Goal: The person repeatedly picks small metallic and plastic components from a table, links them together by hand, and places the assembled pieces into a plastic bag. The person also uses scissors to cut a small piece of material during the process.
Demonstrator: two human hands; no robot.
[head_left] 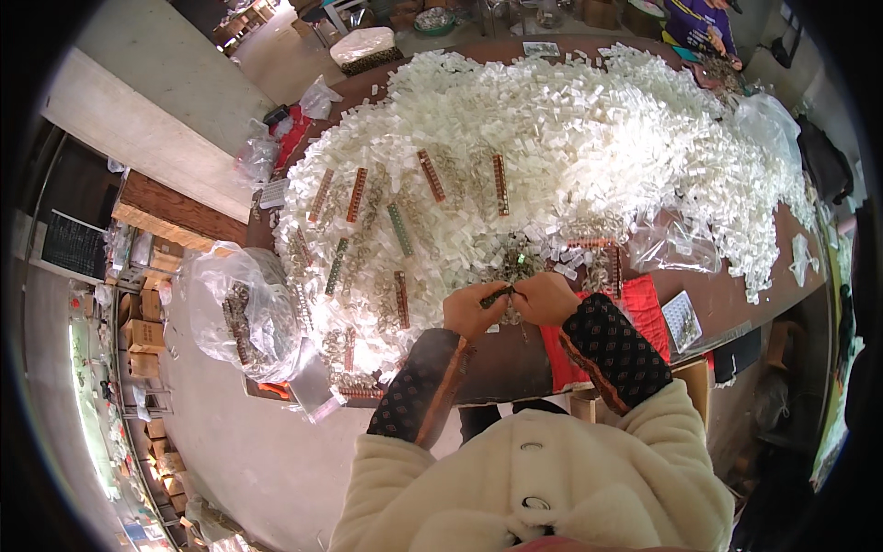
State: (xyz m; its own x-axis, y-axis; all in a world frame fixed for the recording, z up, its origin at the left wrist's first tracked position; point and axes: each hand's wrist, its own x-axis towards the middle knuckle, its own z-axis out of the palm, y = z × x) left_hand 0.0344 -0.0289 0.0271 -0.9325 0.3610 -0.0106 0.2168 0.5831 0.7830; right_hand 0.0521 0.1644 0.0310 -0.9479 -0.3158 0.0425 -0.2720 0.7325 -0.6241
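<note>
My left hand (469, 311) and my right hand (544, 299) meet just above the near edge of the table. Their fingertips are pinched around a small dark green strip (498, 295); its exact kind is too small to make out. Right behind the hands lies a loose heap of small dark pieces (511, 255), with a bright green glint among them. Past it spreads a huge pile of small translucent white pieces (478, 110). On the pile rest several narrow strips of small parts, among them a reddish-brown strip (500, 184) and a green strip (400, 230).
Left of the pile sits a clear plastic bag (248, 317) with strips inside. Near my right arm are a red cloth (644, 317), a white card (682, 322) and another clear bag (676, 244). Across the table, a person in purple (701, 28) works at the far right.
</note>
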